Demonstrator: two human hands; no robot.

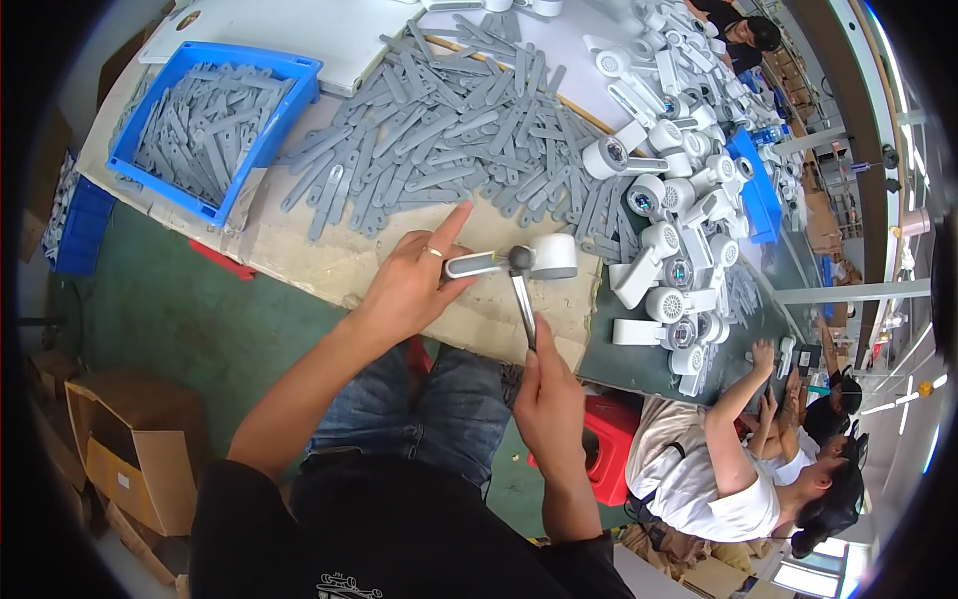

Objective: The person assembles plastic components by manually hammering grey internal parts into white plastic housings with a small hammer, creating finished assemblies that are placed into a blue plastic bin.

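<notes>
My left hand [407,285] grips the handle end of a white handheld fan [554,257], its index finger stretched out above. The fan lies on its side over the near edge of the worktable, its round head to the right and a grey strip along its handle. Closed around the metal handle of a small hammer [526,311] is my right hand [549,399]. The hammer's dark round head is over the fan where handle and head meet; whether it touches, I cannot tell. Beyond both hands spreads a pile of flat grey plastic strips [439,130].
At the far left, a blue crate [210,205] holds more grey strips. Several white fans [664,240] are heaped on the right. A co-worker in a white shirt [733,509] sits at lower right, near a red stool [609,449]. An open cardboard box [165,489] stands at lower left.
</notes>
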